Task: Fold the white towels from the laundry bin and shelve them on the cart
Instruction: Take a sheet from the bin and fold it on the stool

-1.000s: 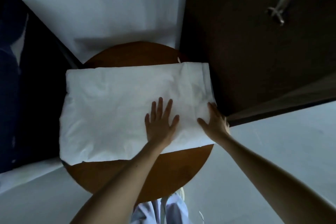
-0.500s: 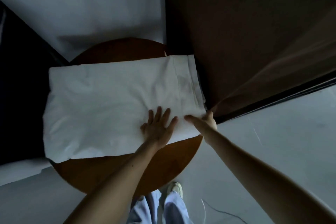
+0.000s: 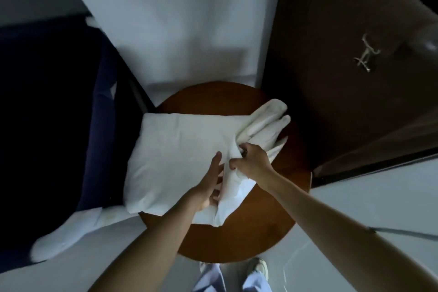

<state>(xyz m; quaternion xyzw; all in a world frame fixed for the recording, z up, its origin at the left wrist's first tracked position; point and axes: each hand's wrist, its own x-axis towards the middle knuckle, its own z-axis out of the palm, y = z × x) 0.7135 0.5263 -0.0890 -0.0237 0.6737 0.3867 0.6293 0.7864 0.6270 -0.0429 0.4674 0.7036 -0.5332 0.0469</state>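
The folded white cloth towel (image 3: pixel 180 149) lay flat a second ago. Now the right grip (image 3: pixel 251 161) clamps its bunched end while the left grip (image 3: pixel 208 180), beside it, presses open-fingered: probably another fold beginning.

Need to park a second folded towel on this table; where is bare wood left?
Widest bare patch: the near arc of the round table, between the rim and the near edge of the towel. A thinner strip lies behind the towel at the far rim. Centre and left are covered; the left hand and right hand crowd the right.
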